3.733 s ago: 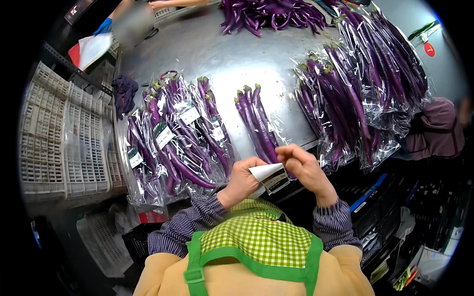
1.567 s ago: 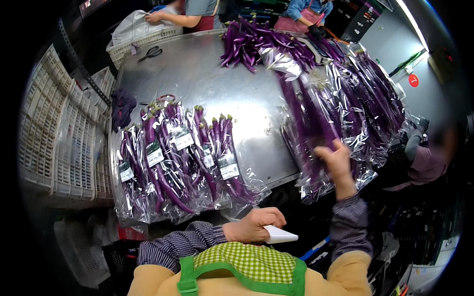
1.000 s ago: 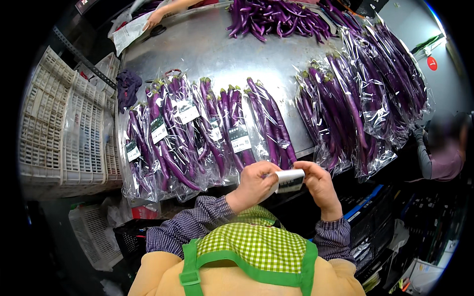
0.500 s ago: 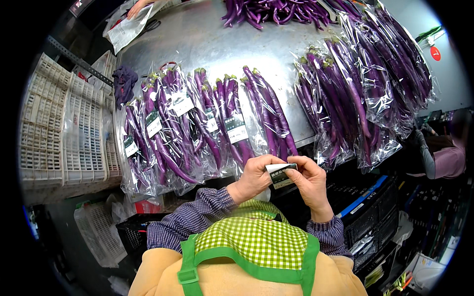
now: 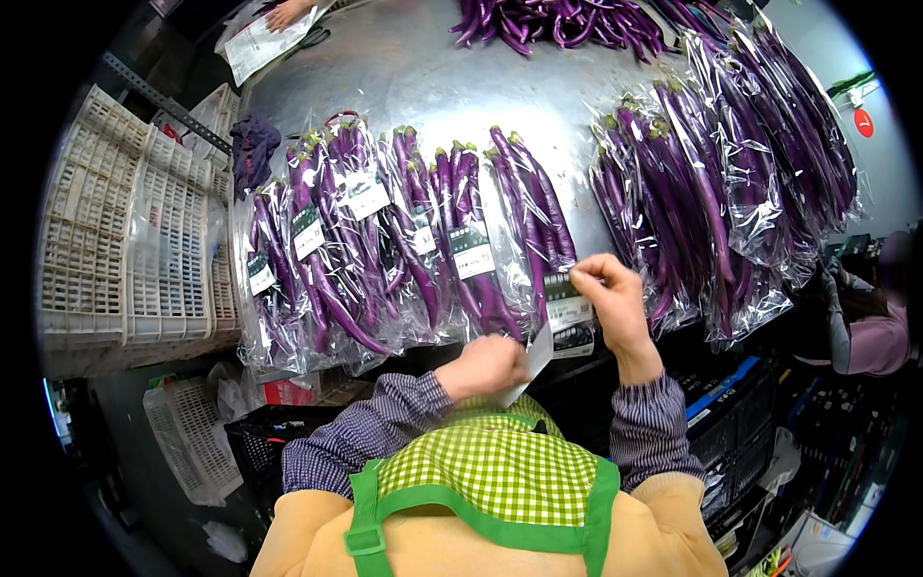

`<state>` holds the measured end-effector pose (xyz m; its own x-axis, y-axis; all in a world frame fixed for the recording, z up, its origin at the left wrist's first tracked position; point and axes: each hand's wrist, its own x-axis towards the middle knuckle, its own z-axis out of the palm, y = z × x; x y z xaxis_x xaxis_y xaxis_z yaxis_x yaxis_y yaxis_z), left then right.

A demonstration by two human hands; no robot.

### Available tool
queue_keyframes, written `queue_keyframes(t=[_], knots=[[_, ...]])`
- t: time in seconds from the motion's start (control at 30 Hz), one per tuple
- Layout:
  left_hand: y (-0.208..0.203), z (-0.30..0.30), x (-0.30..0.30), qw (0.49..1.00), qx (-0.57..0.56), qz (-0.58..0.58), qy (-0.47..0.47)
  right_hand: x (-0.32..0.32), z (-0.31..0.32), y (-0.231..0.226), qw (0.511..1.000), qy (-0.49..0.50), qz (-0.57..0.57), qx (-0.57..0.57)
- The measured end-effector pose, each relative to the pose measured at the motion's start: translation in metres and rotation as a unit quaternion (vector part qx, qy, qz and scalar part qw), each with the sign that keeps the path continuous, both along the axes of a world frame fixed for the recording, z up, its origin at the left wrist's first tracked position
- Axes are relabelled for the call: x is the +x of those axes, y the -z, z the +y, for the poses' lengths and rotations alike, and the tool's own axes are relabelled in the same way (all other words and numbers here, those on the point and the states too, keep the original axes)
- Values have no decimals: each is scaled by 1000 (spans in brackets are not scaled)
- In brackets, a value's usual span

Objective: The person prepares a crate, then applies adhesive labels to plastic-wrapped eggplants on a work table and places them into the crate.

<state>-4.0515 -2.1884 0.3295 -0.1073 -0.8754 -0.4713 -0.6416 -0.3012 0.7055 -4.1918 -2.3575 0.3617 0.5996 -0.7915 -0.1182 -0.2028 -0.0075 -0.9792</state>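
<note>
My right hand point(image 5: 620, 303) pinches the upper corner of a dark-and-white label strip point(image 5: 569, 310), which hangs in front of the lower end of a clear bag of long purple eggplants point(image 5: 532, 197). Whether the strip touches the bag I cannot tell. Lower and to the left, my left hand point(image 5: 488, 367) is closed on a folded piece of white paper point(image 5: 538, 358), slightly blurred. Just beyond it lies another bag of eggplants point(image 5: 460, 192) with a dark-and-white label on its front. More labelled bags of eggplants point(image 5: 332, 240) lie side by side to the left on the metal table point(image 5: 413, 87).
Bagged eggplants point(image 5: 760, 144) are heaped at the right, loose eggplants point(image 5: 567, 21) at the far edge. White plastic crates point(image 5: 91, 231) stand at the left, black crates point(image 5: 735, 413) at lower right. Another person's hand point(image 5: 286, 13) rests near paper at the far left; a co-worker's pink-clad arm point(image 5: 877, 332) shows at right.
My hands have moved apart: the right went up and right with the label strip, now unfolded, while the left came down with the white paper. The whole view has shifted slightly.
</note>
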Motion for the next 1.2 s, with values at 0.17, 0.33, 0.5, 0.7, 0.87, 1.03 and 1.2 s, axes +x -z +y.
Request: queue_keyframes(t=[0.17,0.33,0.5,0.7,0.87,1.03,1.2], knots=[[7,26,-17,979,-88,-116,142,61,-56,57,1000,25,4,2],[-22,16,-25,938,-339,-67,29,78,-59,61,861,60,346,-368],[-32,-7,-30,890,-328,186,-256,7,-15,-3,940,-178,-121,265],[-38,-31,-53,836,-154,442,-288,-88,20,-3,914,-182,-74,354],[-17,-38,-57,943,-253,215,-27,-146,13,10,895,-213,191,341],[-15,-43,-9,911,-315,-96,-248,-217,0,97,695,-270,659,-96],[33,-57,54,882,-93,-22,-461,-188,7,80,804,-223,546,-77]])
